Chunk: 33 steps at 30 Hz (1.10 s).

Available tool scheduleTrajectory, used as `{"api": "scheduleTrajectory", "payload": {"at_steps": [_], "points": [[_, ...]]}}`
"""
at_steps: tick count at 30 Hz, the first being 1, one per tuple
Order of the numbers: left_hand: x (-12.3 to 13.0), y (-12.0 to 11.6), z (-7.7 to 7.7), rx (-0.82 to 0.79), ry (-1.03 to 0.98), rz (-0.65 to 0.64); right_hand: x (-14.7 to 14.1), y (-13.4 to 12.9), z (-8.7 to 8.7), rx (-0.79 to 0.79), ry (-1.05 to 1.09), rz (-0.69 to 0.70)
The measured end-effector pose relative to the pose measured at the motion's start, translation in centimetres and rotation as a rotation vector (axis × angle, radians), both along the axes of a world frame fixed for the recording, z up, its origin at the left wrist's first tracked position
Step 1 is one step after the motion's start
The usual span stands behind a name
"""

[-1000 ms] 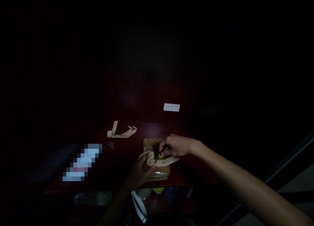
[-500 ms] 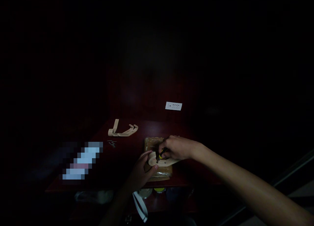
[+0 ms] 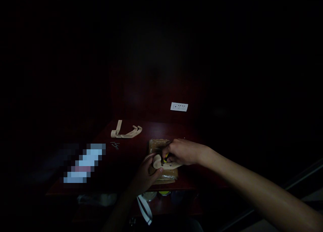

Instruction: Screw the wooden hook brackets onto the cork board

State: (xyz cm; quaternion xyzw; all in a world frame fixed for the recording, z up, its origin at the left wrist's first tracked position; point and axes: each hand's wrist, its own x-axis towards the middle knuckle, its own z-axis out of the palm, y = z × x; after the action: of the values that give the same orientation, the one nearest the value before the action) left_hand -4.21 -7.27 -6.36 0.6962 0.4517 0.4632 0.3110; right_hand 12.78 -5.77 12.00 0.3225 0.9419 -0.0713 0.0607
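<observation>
My left hand (image 3: 147, 174) grips the rounded end of a pale wooden piece (image 3: 157, 162), thumb on the near side and fingers on the far side. Over the same piece, my right hand (image 3: 179, 151) is closed around a small yellow-and-black screwdriver (image 3: 166, 157). Its tip points down at the wood; whether it sits in a screw is too small to tell. A dark hole shows in the wood just right of the tip. Beneath the piece lies a brown block wrapped in clear plastic (image 3: 155, 145). The far end of the wood is hidden behind my right hand.
Another pale wooden piece with curved prongs (image 3: 128, 135) lies at the back left of the dark red table (image 3: 161, 127), with several screws (image 3: 115, 145) before it. A white socket plate (image 3: 179, 107) is on the wall. A white strap (image 3: 145, 210) hangs below the front edge.
My right hand and the screwdriver have shifted and turned slightly over the wood. The wooden piece has rolled a little in my left hand. The whole view has moved slightly.
</observation>
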Motion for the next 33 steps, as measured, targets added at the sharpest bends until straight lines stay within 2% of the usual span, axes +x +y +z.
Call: {"api": "scheduleTrajectory", "payload": {"at_steps": [14,26,33], "points": [[-0.2,-0.2,-0.1,-0.012,0.016,-0.011,0.2,0.9,-1.0,-0.023,0.003,-0.046],[-0.4,0.0,-0.1,0.034,0.034,-0.017,-1.4,0.2,0.3,0.039,-0.148,-0.144],[-0.2,0.0,-0.3,0.034,-0.001,-0.014,-2.0,0.3,0.4,-0.140,-0.165,-0.234]]}}
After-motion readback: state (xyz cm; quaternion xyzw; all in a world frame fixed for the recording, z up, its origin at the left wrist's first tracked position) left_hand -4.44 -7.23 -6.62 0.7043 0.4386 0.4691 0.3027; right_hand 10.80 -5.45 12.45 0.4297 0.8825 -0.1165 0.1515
